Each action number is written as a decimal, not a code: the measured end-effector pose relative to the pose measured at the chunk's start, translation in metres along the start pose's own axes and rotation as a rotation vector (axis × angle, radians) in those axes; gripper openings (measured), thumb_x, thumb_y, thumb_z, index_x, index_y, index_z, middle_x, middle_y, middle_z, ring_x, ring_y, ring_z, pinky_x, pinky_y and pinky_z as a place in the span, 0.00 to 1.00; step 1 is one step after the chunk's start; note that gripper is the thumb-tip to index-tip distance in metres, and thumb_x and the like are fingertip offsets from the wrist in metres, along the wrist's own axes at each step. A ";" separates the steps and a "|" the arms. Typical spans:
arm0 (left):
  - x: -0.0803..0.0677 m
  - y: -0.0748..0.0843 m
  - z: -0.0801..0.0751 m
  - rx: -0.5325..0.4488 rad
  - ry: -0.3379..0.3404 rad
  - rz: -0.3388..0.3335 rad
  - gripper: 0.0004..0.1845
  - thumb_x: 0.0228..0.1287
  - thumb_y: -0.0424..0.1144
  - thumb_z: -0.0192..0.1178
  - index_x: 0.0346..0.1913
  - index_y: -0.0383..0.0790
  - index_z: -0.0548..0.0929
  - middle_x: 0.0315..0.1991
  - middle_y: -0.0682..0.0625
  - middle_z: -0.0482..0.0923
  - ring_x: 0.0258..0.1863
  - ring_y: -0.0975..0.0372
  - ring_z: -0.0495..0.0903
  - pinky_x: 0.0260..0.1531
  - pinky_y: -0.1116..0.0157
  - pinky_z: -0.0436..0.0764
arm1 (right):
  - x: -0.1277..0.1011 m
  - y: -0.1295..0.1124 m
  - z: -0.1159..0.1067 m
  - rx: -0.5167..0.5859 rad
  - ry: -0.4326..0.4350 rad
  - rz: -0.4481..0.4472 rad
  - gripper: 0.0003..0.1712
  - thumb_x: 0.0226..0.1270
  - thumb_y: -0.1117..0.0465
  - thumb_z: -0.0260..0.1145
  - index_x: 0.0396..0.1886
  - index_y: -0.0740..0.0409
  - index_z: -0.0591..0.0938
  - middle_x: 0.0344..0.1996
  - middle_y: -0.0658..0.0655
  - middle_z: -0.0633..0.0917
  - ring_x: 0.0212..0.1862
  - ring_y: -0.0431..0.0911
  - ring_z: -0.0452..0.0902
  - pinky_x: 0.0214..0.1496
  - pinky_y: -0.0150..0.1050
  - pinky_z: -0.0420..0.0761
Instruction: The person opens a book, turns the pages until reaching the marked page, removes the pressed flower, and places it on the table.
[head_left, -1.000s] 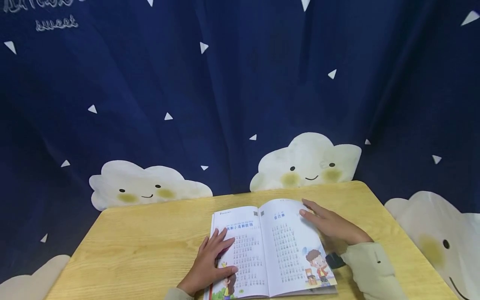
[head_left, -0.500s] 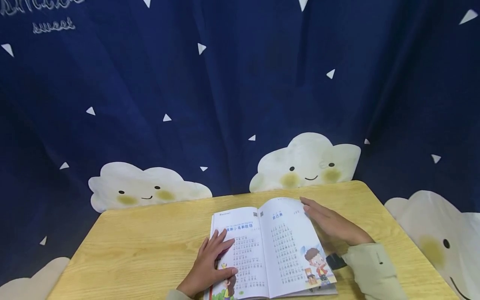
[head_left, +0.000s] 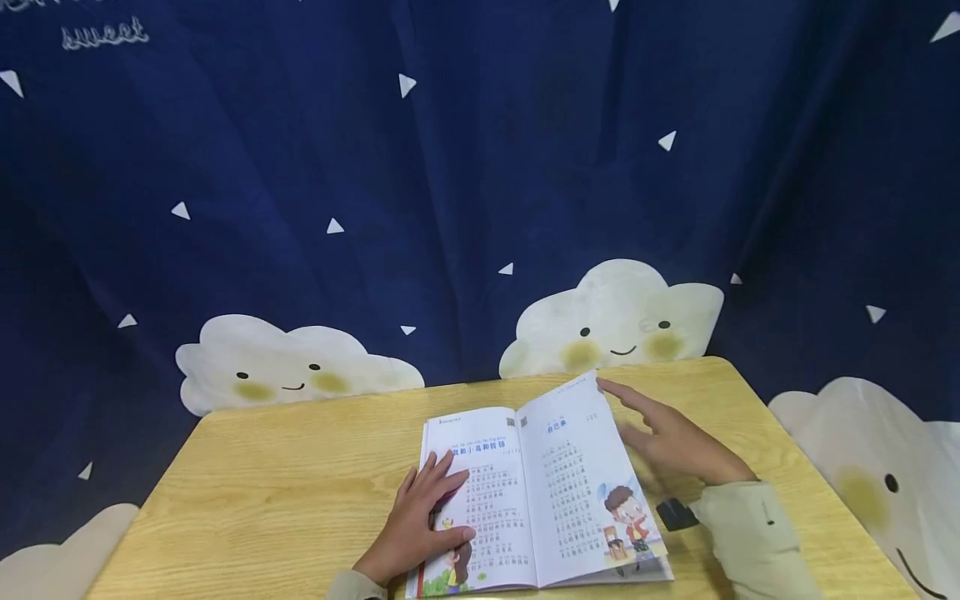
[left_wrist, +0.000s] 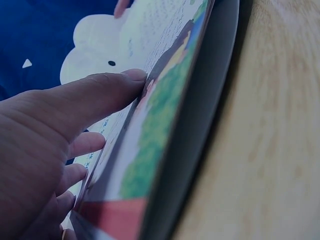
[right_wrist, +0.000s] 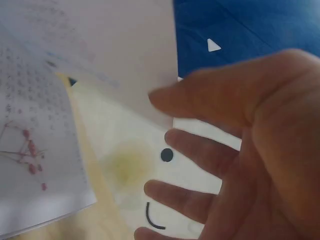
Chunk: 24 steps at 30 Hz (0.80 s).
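Note:
An open book (head_left: 487, 500) with Chinese text and cartoon drawings lies on the wooden table. My left hand (head_left: 420, 525) rests on its left page, fingers spread; in the left wrist view the thumb (left_wrist: 115, 92) lies across the book near its lower edge. At the right, a single page (head_left: 581, 475) is raised, its top outer corner lifted. My right hand (head_left: 678, 437) is at that page's outer edge, index fingertip right at the corner and thumb partly hidden behind the paper. In the right wrist view the thumb (right_wrist: 185, 97) overlaps the page's underside, and the other fingers are extended and spread.
The light wooden table (head_left: 277, 492) extends around the book. A dark blue curtain (head_left: 450, 183) with white triangles and smiling clouds hangs behind it. A dark band-like object (head_left: 677, 514) sits at the right wrist, beside the beige sleeve (head_left: 750, 533).
The right page has risen at its top outer corner. My right thumb has gone from the page's face to behind it. The left hand stays on the left page.

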<state>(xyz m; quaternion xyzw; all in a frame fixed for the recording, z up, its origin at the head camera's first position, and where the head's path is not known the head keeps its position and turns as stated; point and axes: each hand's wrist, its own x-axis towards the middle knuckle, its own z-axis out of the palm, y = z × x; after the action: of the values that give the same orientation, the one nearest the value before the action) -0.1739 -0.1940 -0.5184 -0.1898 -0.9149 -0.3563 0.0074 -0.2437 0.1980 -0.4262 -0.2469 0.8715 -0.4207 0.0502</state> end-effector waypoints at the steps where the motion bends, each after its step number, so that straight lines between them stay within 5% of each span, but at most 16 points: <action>1: 0.000 0.000 0.000 0.000 -0.005 -0.001 0.40 0.52 0.64 0.66 0.68 0.52 0.72 0.75 0.48 0.55 0.75 0.49 0.44 0.68 0.44 0.38 | -0.001 0.000 -0.001 0.015 -0.001 -0.004 0.34 0.73 0.56 0.58 0.75 0.41 0.59 0.74 0.51 0.60 0.72 0.61 0.54 0.63 0.68 0.61; 6: 0.001 0.002 0.001 0.003 -0.001 0.002 0.40 0.51 0.63 0.67 0.67 0.52 0.73 0.75 0.48 0.55 0.75 0.49 0.44 0.69 0.44 0.39 | -0.005 -0.010 -0.004 0.029 0.011 -0.016 0.41 0.68 0.48 0.63 0.76 0.40 0.55 0.74 0.50 0.58 0.72 0.59 0.54 0.63 0.67 0.62; 11: -0.001 0.002 0.003 0.005 -0.019 -0.010 0.42 0.50 0.64 0.67 0.68 0.53 0.72 0.75 0.50 0.54 0.76 0.51 0.43 0.69 0.46 0.38 | -0.011 -0.023 0.000 0.003 -0.009 0.022 0.48 0.65 0.43 0.65 0.77 0.52 0.53 0.73 0.59 0.60 0.71 0.62 0.57 0.62 0.66 0.64; 16: -0.005 0.001 0.006 0.003 -0.019 -0.012 0.42 0.50 0.65 0.67 0.68 0.52 0.72 0.75 0.50 0.54 0.76 0.51 0.43 0.69 0.45 0.39 | -0.012 -0.036 0.012 0.015 -0.094 0.053 0.43 0.66 0.45 0.64 0.72 0.64 0.63 0.71 0.64 0.63 0.70 0.62 0.59 0.64 0.62 0.65; 24: 0.002 0.002 0.001 0.010 0.017 0.031 0.41 0.52 0.63 0.67 0.68 0.51 0.71 0.75 0.47 0.53 0.75 0.48 0.43 0.68 0.42 0.39 | 0.006 -0.056 0.043 -0.032 -0.236 -0.041 0.36 0.66 0.45 0.64 0.67 0.61 0.72 0.69 0.60 0.69 0.67 0.55 0.66 0.63 0.53 0.71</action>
<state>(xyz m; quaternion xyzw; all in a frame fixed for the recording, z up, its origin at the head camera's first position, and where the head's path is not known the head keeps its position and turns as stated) -0.1746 -0.1911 -0.5174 -0.2010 -0.9134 -0.3533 0.0219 -0.2144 0.1355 -0.4108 -0.3133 0.8610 -0.3755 0.1396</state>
